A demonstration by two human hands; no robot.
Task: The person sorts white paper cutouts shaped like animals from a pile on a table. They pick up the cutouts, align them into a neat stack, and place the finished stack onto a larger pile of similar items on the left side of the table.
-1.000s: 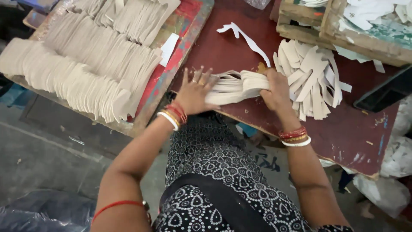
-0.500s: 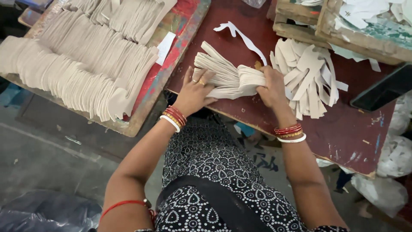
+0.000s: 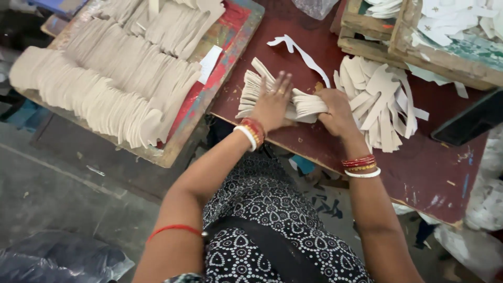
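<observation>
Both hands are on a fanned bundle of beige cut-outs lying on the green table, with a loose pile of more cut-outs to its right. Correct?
Not quite: the table is dark red, not green, as the head view shows. Left hand and right hand do hold the fanned bundle, loose pile to its right.

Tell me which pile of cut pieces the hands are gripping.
The fanned bundle on the dark red table, between left hand and right hand; the others lie untouched.
</observation>
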